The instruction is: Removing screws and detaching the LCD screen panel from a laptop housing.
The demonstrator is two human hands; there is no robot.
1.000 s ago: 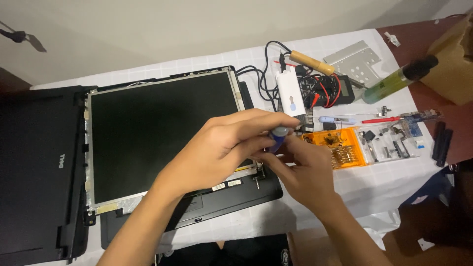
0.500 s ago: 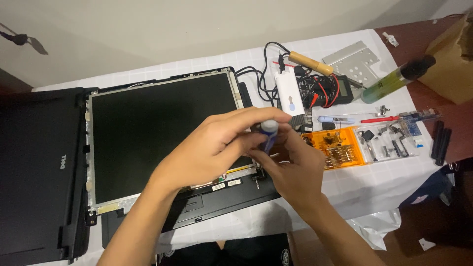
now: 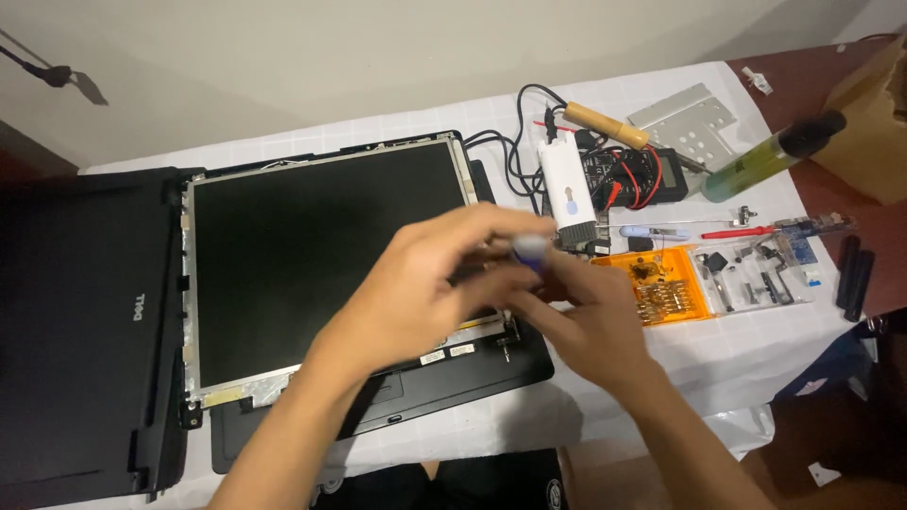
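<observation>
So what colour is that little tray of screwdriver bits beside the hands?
The tray of bits is orange, seen best in the head view, just right of the right hand.

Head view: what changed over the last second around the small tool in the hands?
Both hands, left hand and right hand, shifted slightly left, the small screwdriver rising between the fingers. Both keep hold. The bare screen panel, orange bit case and meter stayed put.

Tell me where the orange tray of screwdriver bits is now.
In the head view, the orange tray lies on the white cloth at right, just beyond the right hand, beside a clear parts box.
</observation>
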